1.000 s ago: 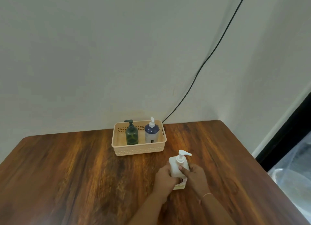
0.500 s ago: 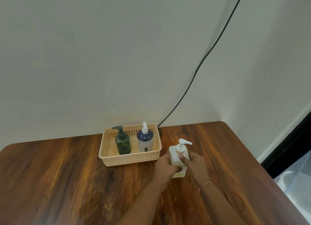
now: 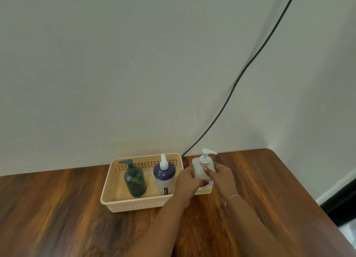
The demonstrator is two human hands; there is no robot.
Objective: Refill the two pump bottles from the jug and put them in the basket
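Left hand (image 3: 189, 179) and right hand (image 3: 219, 177) both wrap the white pump bottle (image 3: 204, 168). It has moved away from us and now sits just beside the basket (image 3: 134, 204), at its 3 o'clock wall. The green bottle (image 3: 134, 181) and navy bottle (image 3: 164, 178) stand upright inside. We judge the refilling finished and only clearing up left.

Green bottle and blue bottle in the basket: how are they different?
The dark green see-through pump bottle has a dark green pump; the pump bottle with dark blue top and whitish body has a white pump. The blue bottle carries a small black label low down; the green bottle shows none. Both stand upright in the beige plastic basket.
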